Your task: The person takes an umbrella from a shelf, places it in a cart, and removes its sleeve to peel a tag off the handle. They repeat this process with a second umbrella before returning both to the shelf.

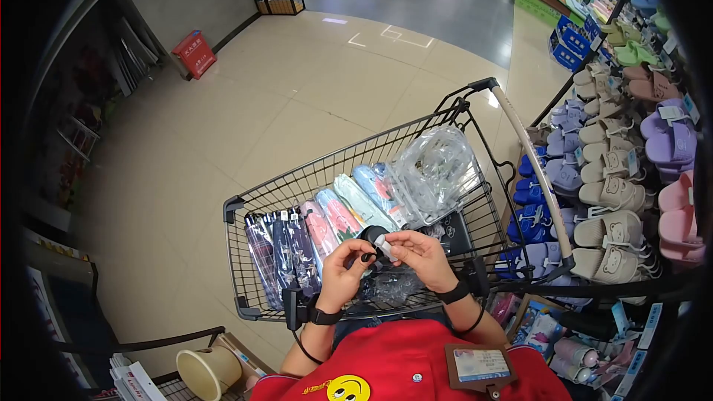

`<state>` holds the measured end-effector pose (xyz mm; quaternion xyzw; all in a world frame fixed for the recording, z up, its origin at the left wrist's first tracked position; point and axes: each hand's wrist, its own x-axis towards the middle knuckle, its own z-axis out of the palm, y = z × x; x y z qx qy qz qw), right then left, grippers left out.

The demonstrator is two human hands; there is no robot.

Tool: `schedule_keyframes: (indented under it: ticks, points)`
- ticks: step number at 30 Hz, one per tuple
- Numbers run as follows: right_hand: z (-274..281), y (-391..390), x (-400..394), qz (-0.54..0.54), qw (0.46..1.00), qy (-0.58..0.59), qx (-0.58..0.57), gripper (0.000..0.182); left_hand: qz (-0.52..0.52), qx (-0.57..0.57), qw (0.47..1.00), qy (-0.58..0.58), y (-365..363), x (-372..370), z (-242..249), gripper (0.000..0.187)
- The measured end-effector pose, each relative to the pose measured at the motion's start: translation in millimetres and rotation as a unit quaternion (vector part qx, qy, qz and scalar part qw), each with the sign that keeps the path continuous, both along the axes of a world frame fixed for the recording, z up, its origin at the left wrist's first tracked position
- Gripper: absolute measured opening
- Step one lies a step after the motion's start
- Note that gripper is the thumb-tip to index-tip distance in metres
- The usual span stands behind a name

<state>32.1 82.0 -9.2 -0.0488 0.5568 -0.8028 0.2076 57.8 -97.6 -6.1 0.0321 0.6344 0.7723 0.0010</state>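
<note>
My left hand (344, 270) is closed in a pinch at a dark rounded item (369, 232); what exactly its fingers hold is too small to name. My right hand (422, 258) pinches a small white tag (384, 244) beside that item. Both hands are close together over the near side of a black wire shopping cart (252, 206). Under and beyond them lie folded umbrellas in clear wrap: dark patterned (288, 249), pink (321, 226), pale green (362, 203) and blue (377, 187).
Crumpled clear plastic bags (434, 171) fill the cart's right end, near its handle (533, 160). Racks of slippers (613, 186) stand on the right. A beige bucket (209, 373) is at lower left. A red box (194, 54) sits by the wall.
</note>
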Motion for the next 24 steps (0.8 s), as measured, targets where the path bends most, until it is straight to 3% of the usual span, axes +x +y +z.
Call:
schedule_keyframes:
  ticks: [17, 24]
  points:
    - [-1.3, -2.2, 4.3, -0.009, 1.0, 0.025, -0.014, 0.026, -0.013, 0.013, 0.999, -0.03, 0.5, -2.1, 2.8, 0.01]
    - [-7.7, -4.7, 9.9, 0.001, 0.999, 0.04, -0.033, 0.025, 0.01, 0.119, 0.991, -0.063, 5.7, -2.2, 3.0, 0.017]
